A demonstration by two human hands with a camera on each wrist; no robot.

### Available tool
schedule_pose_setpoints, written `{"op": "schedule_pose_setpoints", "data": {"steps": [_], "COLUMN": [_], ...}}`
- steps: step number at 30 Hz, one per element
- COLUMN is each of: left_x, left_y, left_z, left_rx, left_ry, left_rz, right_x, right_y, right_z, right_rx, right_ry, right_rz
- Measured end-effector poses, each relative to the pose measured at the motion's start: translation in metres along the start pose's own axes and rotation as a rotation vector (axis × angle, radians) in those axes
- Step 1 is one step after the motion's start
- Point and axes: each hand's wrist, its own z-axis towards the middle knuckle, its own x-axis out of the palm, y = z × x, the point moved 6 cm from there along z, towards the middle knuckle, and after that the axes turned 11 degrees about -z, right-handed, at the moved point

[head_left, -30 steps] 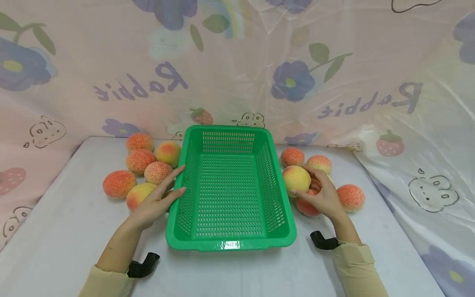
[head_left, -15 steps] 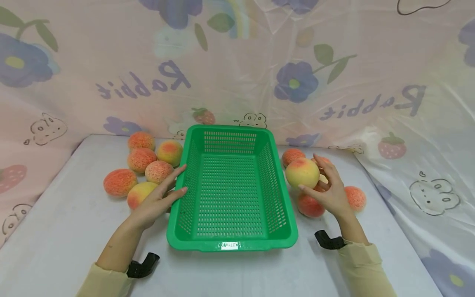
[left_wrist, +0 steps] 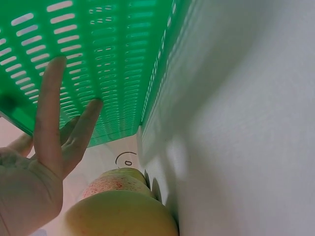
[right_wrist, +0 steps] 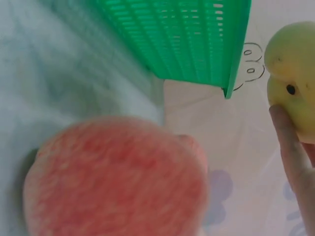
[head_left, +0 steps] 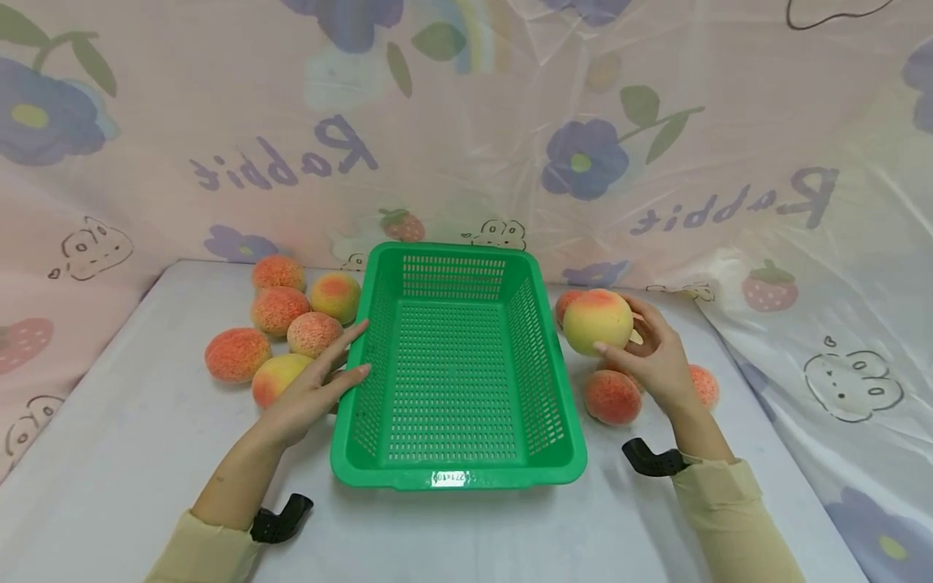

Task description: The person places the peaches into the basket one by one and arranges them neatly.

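A green plastic basket point(head_left: 452, 380) stands mid-table with nothing in it. My left hand point(head_left: 309, 405) holds its left side, thumb and index finger over the rim. In the left wrist view, other fingers point(left_wrist: 49, 118) of this hand lie spread on the slotted outer wall. My right hand point(head_left: 659, 364) grips a yellow peach point(head_left: 596, 322) with a red blush, raised beside the basket's right rim. Its yellow-green underside with a dark spot shows in the right wrist view. Below that hand a red peach point(head_left: 614, 398) rests on the table, large in the right wrist view.
Left of the basket lie several more peaches, among them a red one point(head_left: 237, 355) and a yellow one point(head_left: 279, 379) by my left wrist. Others sit at the right, including a red peach point(head_left: 704, 386) partly behind my wrist. A patterned cloth point(head_left: 466, 129) hangs behind the white table point(head_left: 466, 538).
My right hand has lifted the yellow peach up from among the others and shifted it slightly right, uncovering the red peach below. The left hand stays on the basket.
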Motion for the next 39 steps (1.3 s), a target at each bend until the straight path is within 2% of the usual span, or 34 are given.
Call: {"op": "schedule_pose_setpoints", "data": {"steps": [4, 8, 12, 17, 24, 33, 39], "left_x": [0.0, 0.0, -0.001, -0.001, -0.005, -0.006, -0.007], "left_y": [0.0, 0.0, 0.0, 0.0, 0.001, 0.0, -0.001], "left_z": [0.001, 0.001, 0.001, 0.002, 0.002, 0.002, 0.005], "left_rx": [0.002, -0.002, -0.008, -0.018, -0.064, -0.063, -0.06], "left_ry": [0.004, 0.002, -0.001, 0.006, -0.03, -0.012, 0.014], "left_rz": [0.0, -0.007, -0.005, -0.009, 0.01, 0.025, -0.008], "right_x": [0.003, 0.008, 0.015, 0.023, 0.043, 0.067, 0.09], "right_y": [0.007, 0.015, 0.024, 0.035, 0.051, 0.062, 0.065], "right_z": [0.006, 0.014, 0.024, 0.039, 0.061, 0.082, 0.096], "right_rx": [0.042, 0.042, 0.036, 0.087, 0.112, 0.111, 0.142], "right_ry": [0.008, 0.008, 0.005, -0.005, 0.015, 0.028, 0.028], "right_rz": [0.049, 0.081, 0.052, 0.018, 0.037, 0.027, 0.025]}}
